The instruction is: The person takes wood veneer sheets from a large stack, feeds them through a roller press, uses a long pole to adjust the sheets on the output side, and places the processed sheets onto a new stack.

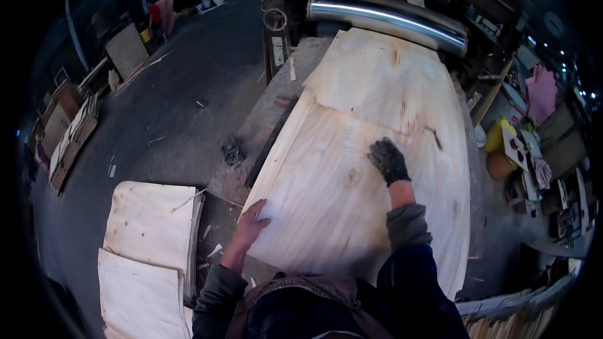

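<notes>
A large pale wood veneer sheet (314, 213) lies before me on a long table, its far part overlapping or meeting another veneer sheet (377, 69) along a ragged line. My right hand (387, 160), in a black glove, rests on the near sheet right of a round knot, fingers spread and slightly bent. At the sheet's left edge is my bare left hand (252, 221), thumb apart from the fingers and touching the wood. Neither hand visibly lifts anything. Beyond the far sheet's end lies a shiny metal roller (389, 20), set across the table.
Stacked veneer sheets (151, 220) stand low at my left. A dark crumpled thing (232, 150) and a dark bar (271, 143) lie on the table's left border (251, 129). On the right are a brown bucket (500, 165) and a pink sheet (541, 95). A person (155, 19) stands far left.
</notes>
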A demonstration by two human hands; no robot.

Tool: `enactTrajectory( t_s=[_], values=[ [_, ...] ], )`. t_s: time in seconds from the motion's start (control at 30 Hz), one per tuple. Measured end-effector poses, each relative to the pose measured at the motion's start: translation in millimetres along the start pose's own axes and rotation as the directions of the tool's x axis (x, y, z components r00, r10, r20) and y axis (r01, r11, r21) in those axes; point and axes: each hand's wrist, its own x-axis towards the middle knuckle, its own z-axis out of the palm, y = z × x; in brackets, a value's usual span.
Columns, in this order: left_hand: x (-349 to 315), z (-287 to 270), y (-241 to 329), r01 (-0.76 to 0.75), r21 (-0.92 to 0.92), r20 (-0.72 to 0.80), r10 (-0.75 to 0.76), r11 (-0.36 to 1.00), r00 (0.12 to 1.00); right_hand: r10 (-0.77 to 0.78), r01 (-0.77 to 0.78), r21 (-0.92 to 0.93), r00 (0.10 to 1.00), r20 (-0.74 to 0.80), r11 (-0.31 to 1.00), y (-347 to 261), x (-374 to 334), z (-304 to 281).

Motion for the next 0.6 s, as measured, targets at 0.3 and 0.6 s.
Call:
enactTrajectory(
  t_s=[0.3, 0.6],
  values=[
    [-4.9, -7.2, 78.8, 0.101, -0.361, 0.305, 0.015, 0.927, 0.952, 0.393, -0.384, -0.088, 0.882, 0.259, 0.919, 64.1, -248.6, 8.0],
    [-1.8, -22.1, 140.7, 0.056, -0.573, 0.252, 0.111, 0.818, 0.961, 0.452, -0.446, 0.078, 0.888, -0.085, 0.891, 102.6, -372.4, -84.1]
  ],
)
